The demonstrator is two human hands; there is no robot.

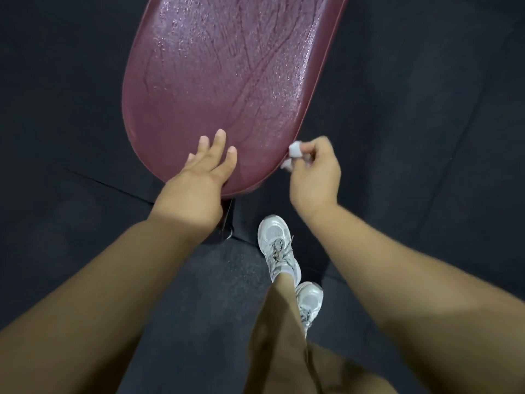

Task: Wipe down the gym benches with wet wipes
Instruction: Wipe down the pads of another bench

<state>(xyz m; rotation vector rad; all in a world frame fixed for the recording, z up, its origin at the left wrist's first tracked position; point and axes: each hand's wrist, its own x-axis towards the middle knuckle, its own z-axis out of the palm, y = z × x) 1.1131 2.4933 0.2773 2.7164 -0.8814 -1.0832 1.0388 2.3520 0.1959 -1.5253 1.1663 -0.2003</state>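
Floor (pixel 412 109): dark matting with seam lines, filling the frame around everything else.

Bench pad (pixel 221 89): maroon, glossy, running from frame centre up toward 12 o'clock, with the rounded end nearest the person. The surface shows fine shiny speckling and long streak marks, densest toward 12 and 1 o'clock.

Left hand (pixel 199 180): comes in from 7 o'clock and lies on the pad's rounded end at about the 8 o'clock part of its curve. The fingers (pixel 220 137) are straight and spread, lying flat on the pad and pointing to 12 o'clock. It holds nothing.

Right hand (pixel 315 174): comes in from 4 o'clock and sits just off the pad at the 4 o'clock part of the curve. The fingers (pixel 305 150) are curled in, pinching the wipe.

Shoes: two pale laced trainers on the floor at 6 o'clock of the pad, one (pixel 277 245) ahead of the other (pixel 309 301).

Wet wipe (pixel 294 150): a small white wad sticking out at 9 o'clock of the right fingertips, touching the pad's side edge. Most of it is hidden inside the grip.

Metal fitting (pixel 227 223): dark, under the pad's tip, partly hidden by the left wrist.
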